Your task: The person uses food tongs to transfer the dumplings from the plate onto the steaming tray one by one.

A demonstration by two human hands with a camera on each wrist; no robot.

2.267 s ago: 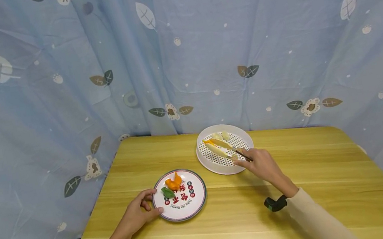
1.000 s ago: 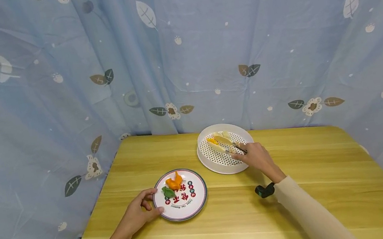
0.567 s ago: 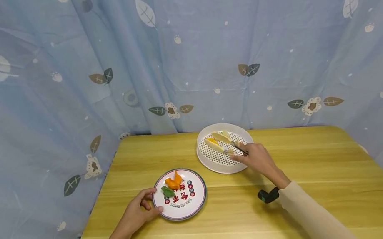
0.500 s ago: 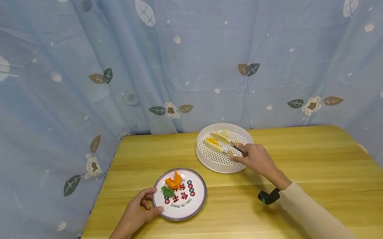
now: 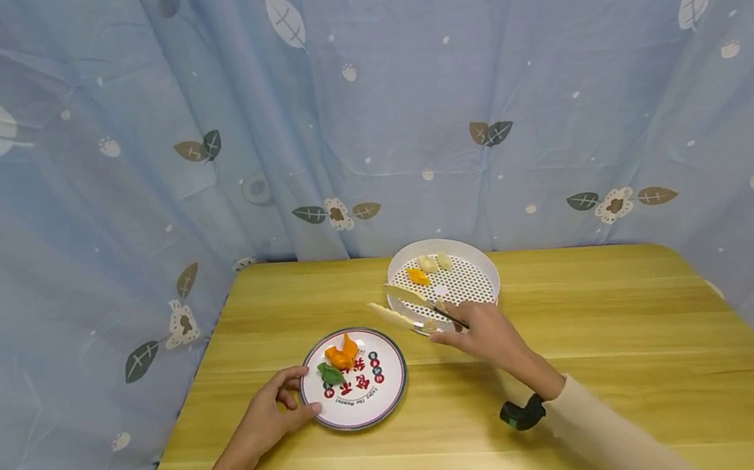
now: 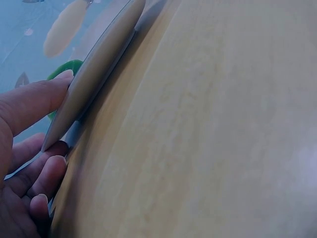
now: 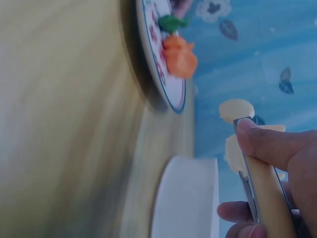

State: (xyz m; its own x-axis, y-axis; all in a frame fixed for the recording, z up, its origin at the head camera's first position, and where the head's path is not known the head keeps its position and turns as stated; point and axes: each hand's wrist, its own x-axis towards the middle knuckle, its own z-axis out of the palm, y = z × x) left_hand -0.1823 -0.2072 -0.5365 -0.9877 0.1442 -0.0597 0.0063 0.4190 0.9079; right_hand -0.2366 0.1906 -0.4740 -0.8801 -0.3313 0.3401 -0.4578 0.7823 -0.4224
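My left hand (image 5: pixel 269 419) grips the left rim of a white plate (image 5: pixel 392 403) with red lettering, thumb over the edge and fingers at its side. On the plate lie orange dumpling-shaped pieces (image 5: pixel 341 355) and a green one (image 5: pixel 330 373). Food tongs (image 5: pixel 408 295) with pale yellow ends are in my right hand (image 5: pixel 490 339), their arms apart and nothing visible between them. They hover over the near left rim of a white perforated steamer tray (image 5: pixel 480 258). In that tray sit a yellow-orange piece (image 5: pixel 418 276) and two pale pieces (image 5: pixel 428 264).
The wooden table (image 5: pixel 611 337) carries the plate at front left and the tray behind it to the right. A blue patterned curtain (image 5: pixel 399 98) hangs along the back and sides. Each wrist wears a black camera (image 5: pixel 523 414).
The tongs have moved from over the yellow-orange piece toward me and left, to the tray's near rim. That piece still lies in the tray. My left hand and the plate have stayed put.
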